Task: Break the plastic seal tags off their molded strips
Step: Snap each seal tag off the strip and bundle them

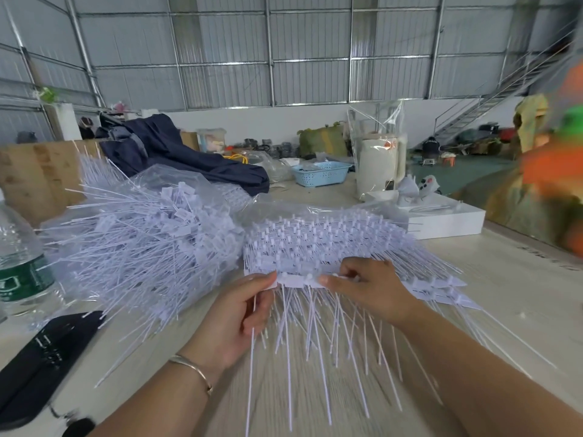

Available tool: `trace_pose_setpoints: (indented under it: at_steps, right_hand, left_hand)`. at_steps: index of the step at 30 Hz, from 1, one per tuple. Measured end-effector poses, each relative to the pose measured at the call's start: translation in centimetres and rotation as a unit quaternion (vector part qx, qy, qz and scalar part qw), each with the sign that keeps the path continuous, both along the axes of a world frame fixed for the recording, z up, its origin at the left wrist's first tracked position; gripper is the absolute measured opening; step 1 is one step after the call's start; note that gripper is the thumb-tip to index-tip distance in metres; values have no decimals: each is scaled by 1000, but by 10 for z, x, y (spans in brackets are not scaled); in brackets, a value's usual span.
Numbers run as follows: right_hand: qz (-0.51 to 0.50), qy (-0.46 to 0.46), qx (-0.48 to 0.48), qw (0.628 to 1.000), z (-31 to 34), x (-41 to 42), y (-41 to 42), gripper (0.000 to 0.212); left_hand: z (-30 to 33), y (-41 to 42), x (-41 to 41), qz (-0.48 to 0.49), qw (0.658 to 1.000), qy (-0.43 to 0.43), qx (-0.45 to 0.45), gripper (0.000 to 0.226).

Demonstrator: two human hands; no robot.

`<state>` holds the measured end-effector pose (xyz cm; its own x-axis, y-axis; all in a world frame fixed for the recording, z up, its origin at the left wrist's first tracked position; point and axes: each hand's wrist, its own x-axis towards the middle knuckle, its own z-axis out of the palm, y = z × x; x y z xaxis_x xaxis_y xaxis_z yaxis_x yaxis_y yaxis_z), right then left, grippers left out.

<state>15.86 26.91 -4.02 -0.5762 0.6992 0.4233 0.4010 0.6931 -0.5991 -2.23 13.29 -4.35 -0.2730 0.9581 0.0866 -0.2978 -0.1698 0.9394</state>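
Note:
A white molded strip of seal tags [299,280] is held level between both hands above the table, its thin tails hanging toward me. My left hand [243,313] pinches the strip's left end, with one loose tail running down through its fingers. My right hand [369,288] pinches the strip's right end with thumb and curled fingers. Just behind them lies a stack of unbroken strips [325,244]. A big heap of loose white tags [142,241] lies on clear plastic to the left.
A water bottle [22,266] and a black pouch [41,364] sit at the left edge. A white box [448,222], a blue basket [321,173], dark cloth [176,152] and a wrapped white jug [378,165] stand farther back. Someone in orange [552,171] is at the right.

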Motion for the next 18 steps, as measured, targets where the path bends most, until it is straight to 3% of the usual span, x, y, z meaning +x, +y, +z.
trace_pose_setpoints:
  at_steps: [5,12,16,18]
  right_hand:
    - [6,34,-45,998,-6,0,0,43]
    - [14,15,33,999,-9,-5,-5,41]
    - [51,100,-81,990,-6,-7,-6,41]
    - [72,144,-138,977,-3,-5,-2,39]
  left_hand:
    - [-1,3,0,15,1000,-17,-3,17]
    - [4,1,-2,0,999,-44,8,20]
    - [7,2,-4,-26,997,-69,20,23]
    - [6,1,-5,-21,999,-39,18,22]
